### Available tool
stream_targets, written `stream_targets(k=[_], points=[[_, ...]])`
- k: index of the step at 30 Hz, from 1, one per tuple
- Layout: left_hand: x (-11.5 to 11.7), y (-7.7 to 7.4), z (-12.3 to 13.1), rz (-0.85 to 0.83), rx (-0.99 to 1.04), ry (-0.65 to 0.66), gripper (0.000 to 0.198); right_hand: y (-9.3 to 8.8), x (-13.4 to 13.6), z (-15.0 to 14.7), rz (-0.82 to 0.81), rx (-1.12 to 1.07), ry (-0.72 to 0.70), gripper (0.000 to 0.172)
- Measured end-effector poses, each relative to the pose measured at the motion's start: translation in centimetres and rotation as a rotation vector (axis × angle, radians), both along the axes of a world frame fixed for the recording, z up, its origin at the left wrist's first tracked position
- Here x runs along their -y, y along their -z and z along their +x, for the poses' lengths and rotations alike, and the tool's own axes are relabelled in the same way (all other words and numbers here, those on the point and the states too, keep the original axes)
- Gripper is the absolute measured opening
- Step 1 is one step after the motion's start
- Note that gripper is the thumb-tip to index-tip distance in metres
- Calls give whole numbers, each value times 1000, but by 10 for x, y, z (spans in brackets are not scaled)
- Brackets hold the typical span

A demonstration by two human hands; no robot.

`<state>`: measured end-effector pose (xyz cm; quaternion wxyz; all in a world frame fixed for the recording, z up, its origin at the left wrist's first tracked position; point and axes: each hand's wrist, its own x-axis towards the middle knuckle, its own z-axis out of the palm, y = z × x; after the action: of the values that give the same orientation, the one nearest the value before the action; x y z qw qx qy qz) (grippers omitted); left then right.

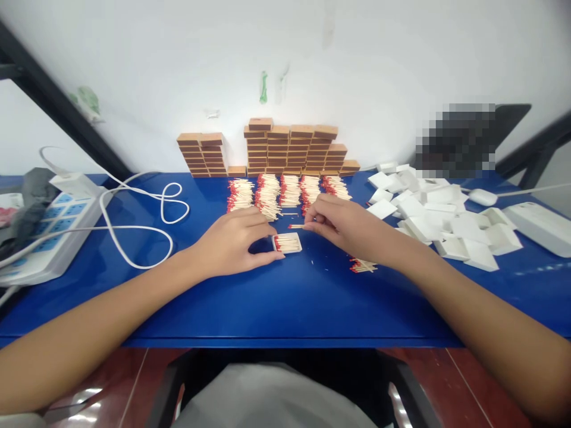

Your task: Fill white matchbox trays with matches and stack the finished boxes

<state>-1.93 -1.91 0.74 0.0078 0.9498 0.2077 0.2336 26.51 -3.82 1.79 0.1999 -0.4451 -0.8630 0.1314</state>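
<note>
A small white matchbox tray (pixel 292 249) lies on the blue table, partly filled with red-tipped matches (pixel 286 242). Thumb and fingers of my left hand (pixel 238 241) are closed on its left end. Just above and right of the tray, my right hand (pixel 336 220) pinches a match (pixel 296 226) whose red head points left. Behind both hands stand several piles of loose matches (pixel 268 193). One more match (pixel 289 214) lies by itself behind the tray. Under my right wrist is a small heap of matches (pixel 363 266), partly hidden by the arm.
Stacked brown matchboxes (pixel 279 148) line the wall at the back. Many white empty trays (pixel 428 208) are heaped on the right, near a white box (pixel 539 226) and a dark screen (pixel 473 139). A power strip (pixel 57 226) and looping white cables (pixel 134 266) occupy the left.
</note>
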Motion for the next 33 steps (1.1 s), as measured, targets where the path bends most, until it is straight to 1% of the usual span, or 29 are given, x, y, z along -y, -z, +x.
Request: stream_targets(k=[6, 11, 18, 20, 22, 24, 26, 28, 30, 33], points=[[0, -1, 0, 2, -1, -11, 31, 4, 7, -10, -63, -20, -53, 18], [0, -1, 0, -20, -24, -25, 32, 7, 8, -12, -55, -29, -78, 16], [0, 0, 0, -24, -2, -11, 34, 6, 15, -18, -88, -5, -86, 13], [-1, 0, 0, -25, 0, -9, 34, 4, 16, -19, -75, -3, -84, 13], [-1, 0, 0, -25, -8, -12, 33, 1, 14, -15, -23, -8, -59, 13], [0, 1, 0, -21, -15, -15, 33, -3, 8, -6, 57, 7, -2, 14], [0, 1, 0, -21, -16, -17, 33, -4, -1, 7, 108, 67, 69, 14], [0, 1, 1, -19, -10, -12, 33, -2, -10, 19, 93, 159, 117, 14], [1, 1, 1, -12, -4, -3, 33, 2, -18, 27, 41, 216, 132, 12], [1, 1, 1, -7, 6, 7, 34, 9, -25, 30, -2, 218, 137, 11]])
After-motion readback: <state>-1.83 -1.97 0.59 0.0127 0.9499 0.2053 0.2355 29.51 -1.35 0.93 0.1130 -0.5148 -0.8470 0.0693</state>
